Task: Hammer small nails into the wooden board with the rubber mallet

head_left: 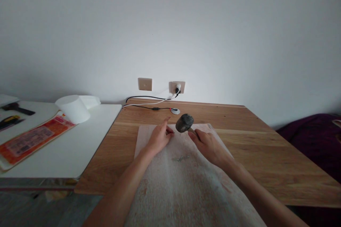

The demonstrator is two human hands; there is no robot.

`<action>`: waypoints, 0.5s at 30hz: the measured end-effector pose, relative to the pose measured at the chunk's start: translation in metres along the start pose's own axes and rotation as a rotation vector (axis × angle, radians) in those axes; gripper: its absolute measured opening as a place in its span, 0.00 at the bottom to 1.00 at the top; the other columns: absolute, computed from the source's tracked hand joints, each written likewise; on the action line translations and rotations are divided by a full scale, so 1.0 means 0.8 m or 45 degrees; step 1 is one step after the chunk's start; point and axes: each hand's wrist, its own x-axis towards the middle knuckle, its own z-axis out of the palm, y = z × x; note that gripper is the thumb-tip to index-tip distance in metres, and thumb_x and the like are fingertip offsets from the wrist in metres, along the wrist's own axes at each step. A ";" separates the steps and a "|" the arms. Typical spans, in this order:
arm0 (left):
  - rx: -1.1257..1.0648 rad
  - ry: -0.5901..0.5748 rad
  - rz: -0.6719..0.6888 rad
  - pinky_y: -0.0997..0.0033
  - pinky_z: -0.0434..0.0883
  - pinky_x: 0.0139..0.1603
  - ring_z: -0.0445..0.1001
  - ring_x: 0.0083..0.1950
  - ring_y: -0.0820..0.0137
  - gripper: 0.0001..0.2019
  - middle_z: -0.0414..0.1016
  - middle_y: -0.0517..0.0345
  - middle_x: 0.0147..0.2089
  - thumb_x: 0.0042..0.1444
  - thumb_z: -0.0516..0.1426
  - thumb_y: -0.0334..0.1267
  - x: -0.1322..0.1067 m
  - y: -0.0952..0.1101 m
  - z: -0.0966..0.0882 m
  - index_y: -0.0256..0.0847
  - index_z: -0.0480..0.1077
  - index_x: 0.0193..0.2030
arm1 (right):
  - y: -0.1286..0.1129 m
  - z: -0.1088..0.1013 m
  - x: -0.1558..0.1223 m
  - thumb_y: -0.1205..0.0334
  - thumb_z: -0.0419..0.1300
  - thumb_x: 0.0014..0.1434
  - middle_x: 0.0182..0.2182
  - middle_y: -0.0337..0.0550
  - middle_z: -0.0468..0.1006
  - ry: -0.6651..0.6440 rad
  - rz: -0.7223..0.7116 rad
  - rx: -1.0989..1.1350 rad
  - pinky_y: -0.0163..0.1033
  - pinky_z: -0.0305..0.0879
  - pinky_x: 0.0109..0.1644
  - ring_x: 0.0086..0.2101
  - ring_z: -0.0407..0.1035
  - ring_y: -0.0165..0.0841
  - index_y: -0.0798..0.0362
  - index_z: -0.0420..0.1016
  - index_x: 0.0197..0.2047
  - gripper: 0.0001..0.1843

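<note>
My right hand (209, 145) is closed around the handle of a mallet (184, 123). Its dark, rounded head is raised above the far part of a pale, worn board (170, 184). Just left of the mallet head, my left hand (160, 135) rests at the board's far end, thumb and fingers pinched together and one finger pointing out. Whatever sits in that pinch is too small to make out. Between my forearms, a little heap of thin greyish pieces (181, 158), looking like nails, lies on the board.
The board lies on a wooden table (255, 145) against the wall. Cables (149, 103) run to a wall socket (177, 87). On a white table (93, 142) at left are a white roll (73, 109), an orange packet (37, 137) and dark tools (18, 108). Purple cloth (311, 142) is at right.
</note>
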 end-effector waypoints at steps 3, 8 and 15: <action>0.004 0.000 0.016 0.67 0.74 0.50 0.81 0.42 0.68 0.41 0.84 0.58 0.40 0.55 0.65 0.24 0.000 0.001 -0.001 0.44 0.58 0.74 | 0.001 -0.003 0.000 0.52 0.48 0.75 0.36 0.53 0.85 -0.004 0.000 -0.011 0.39 0.54 0.36 0.39 0.79 0.40 0.52 0.76 0.34 0.24; -0.018 0.002 0.031 0.67 0.75 0.51 0.82 0.42 0.68 0.42 0.84 0.58 0.40 0.55 0.64 0.24 0.001 0.000 -0.001 0.44 0.58 0.75 | -0.001 -0.006 0.002 0.53 0.48 0.75 0.35 0.52 0.85 0.008 -0.024 -0.013 0.38 0.54 0.35 0.38 0.78 0.39 0.53 0.77 0.34 0.24; -0.083 0.011 0.065 0.67 0.76 0.48 0.82 0.41 0.67 0.44 0.85 0.58 0.40 0.54 0.63 0.23 0.003 -0.005 0.001 0.45 0.55 0.77 | -0.007 -0.002 0.002 0.53 0.48 0.75 0.37 0.53 0.86 -0.033 -0.093 -0.022 0.39 0.54 0.36 0.39 0.79 0.41 0.54 0.79 0.37 0.23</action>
